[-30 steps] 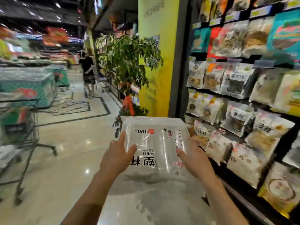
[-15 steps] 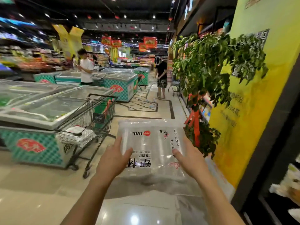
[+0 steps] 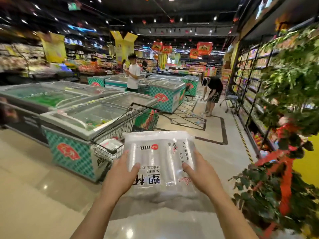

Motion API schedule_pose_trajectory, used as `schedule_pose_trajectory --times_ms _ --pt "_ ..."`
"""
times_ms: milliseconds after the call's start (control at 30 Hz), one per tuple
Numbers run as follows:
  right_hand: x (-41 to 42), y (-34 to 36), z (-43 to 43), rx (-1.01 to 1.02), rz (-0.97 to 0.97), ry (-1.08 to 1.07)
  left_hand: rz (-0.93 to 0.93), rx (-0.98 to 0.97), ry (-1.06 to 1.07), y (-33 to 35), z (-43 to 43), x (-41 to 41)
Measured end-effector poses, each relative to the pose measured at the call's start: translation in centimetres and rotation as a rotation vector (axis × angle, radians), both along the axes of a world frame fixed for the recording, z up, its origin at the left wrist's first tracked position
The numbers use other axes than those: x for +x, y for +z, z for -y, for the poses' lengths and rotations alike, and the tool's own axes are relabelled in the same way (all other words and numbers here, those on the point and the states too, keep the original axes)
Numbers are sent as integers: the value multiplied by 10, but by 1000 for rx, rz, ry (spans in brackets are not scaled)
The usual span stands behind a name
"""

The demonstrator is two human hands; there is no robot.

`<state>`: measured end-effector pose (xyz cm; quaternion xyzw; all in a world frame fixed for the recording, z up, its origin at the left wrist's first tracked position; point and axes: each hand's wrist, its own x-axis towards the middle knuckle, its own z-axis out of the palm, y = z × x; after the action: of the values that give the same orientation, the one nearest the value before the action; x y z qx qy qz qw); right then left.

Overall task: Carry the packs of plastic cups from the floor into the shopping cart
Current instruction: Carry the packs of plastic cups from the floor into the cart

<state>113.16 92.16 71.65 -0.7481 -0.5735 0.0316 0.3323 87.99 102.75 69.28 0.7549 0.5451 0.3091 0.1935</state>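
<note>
Left hand and right hand are gripping the "100" "SUBEI" plastic cup pack, with the shopping cart at 10 o'clock now sitting nearer.

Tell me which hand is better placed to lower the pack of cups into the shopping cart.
Left, probably. The left hand and right hand both grip the pack of cups, but the shopping cart stands ahead to the left, on the left hand's side.
</note>
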Motion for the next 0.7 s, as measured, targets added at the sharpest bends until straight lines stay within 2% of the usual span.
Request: schedule_pose_trajectory --times_ms 267,400,700 --pt "7 -4 -200 -37 -104 25 -27 3 99 6 -177 1" --pt "20 -14 -297 -43 -91 63 -23 -12 125 -2 -258 10" --pt "89 -53 -547 -94 -91 208 38 -43 244 -34 -465 74"
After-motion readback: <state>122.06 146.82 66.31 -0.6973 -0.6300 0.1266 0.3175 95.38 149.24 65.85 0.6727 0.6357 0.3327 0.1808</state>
